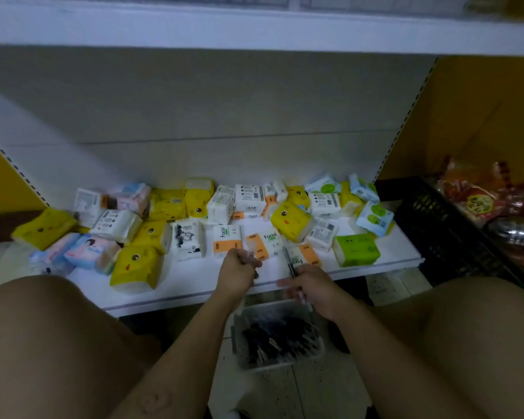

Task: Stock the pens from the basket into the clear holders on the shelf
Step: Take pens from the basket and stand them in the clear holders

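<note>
down low at the far left, a bare left knee (58, 328) fills the corner. beyond it runs a low white shelf (194, 285), strewn with tissue packs. a yellow pack (44, 228) lies near its left end, with a pink and blue pack (91, 249) just beside it. another yellow pack with a small face (136, 267) stands nearer the front edge. white and orange packs (226, 243) lie further along, in the middle of the shelf.

the left hand (238, 269) hovers over the shelf's front edge with its fingers curled inward. something pale and blurred shows at the fingertips, and i cannot tell whether the hand is grasping anything. just to its right, a dark pen (288, 263) points up and away, pinched in the right hand (310, 284), whose fingers wrap round the lower part of the barrel. the two hands are near each other but apart.

below the hands, on the tiled floor (315, 394) between the legs, sits a clear plastic basket (273, 365). a heap of dark pens (273, 334) lies inside it.

further right, a green pack (356, 249) lies near the right end of the shelf. past that end stands a black crate (436, 231) with red and orange packets (475, 204) in it. the right knee (466, 328) fills the lower right corner.
</note>
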A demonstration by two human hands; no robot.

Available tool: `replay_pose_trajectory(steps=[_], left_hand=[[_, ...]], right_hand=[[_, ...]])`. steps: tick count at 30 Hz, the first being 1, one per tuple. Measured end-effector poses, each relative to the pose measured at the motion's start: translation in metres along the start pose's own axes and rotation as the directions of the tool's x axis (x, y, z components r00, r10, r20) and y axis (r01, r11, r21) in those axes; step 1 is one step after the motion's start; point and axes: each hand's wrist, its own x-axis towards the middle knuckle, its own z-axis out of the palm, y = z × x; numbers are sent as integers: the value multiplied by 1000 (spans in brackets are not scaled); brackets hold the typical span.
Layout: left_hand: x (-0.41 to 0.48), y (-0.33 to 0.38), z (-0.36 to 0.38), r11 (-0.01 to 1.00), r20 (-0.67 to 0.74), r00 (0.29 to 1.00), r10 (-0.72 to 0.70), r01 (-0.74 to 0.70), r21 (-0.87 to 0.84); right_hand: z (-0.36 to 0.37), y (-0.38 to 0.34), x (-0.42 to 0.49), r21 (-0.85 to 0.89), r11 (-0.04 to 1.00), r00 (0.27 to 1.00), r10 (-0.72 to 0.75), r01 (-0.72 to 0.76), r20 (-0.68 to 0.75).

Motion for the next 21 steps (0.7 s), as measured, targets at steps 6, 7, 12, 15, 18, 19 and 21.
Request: replay_pose_trajectory(steps=[6,7,12,15,18,19,21], left_hand=[[-5,43,0,958,40,968,247,-250,140],[-6,52,0,952,45,960,276,-279,124],[-12,105,0,935,29,938,344,-340,-104],[-16,135,-3,910,58,915,399,-387,-149],[-22,161,-7,883,93,878,469,-468,-34],[-26,172,-8,867,96,862,498,-499,-20],[-33,195,-8,834,90,830,550,-551,-12]], right_hand=[[16,-34,-7,-29,953,936,-302,302,-179],[18,-40,-10,-6,935,918,-350,355,-186],[16,-72,-24,40,874,859,-466,484,-210],[9,-94,-33,-27,815,783,-565,579,-260],[4,-116,-48,-110,739,689,-663,664,-294],[3,-124,-55,-143,699,642,-705,701,-302],[4,-142,-67,-180,646,575,-751,742,-324]])
